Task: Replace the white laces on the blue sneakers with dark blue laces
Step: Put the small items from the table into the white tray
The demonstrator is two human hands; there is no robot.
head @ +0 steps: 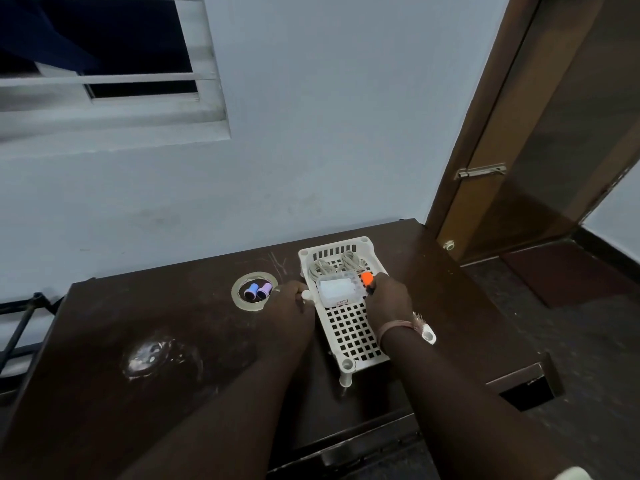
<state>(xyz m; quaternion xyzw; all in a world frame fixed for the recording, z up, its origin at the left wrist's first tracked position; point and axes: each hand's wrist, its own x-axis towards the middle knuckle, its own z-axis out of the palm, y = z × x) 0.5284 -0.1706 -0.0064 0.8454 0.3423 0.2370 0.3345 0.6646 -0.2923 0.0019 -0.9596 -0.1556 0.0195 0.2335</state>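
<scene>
A white perforated plastic tray [349, 336] stands on short legs on the dark brown table [138, 393]. At its far end lie pale laces [332, 266] in loose coils, with a clear lidded plastic box [337, 291] in front of them. My left hand [289, 301] grips the tray's left rim. My right hand [386, 299] holds an orange marker [367, 279] over the tray's right side. No sneakers and no dark blue laces are in view.
A roll of tape [254, 291] lies left of the tray with a blue spool and a purple spool [264, 290] inside its ring. A wall and a window rise behind the table. A brown door [540, 133] stands at the right.
</scene>
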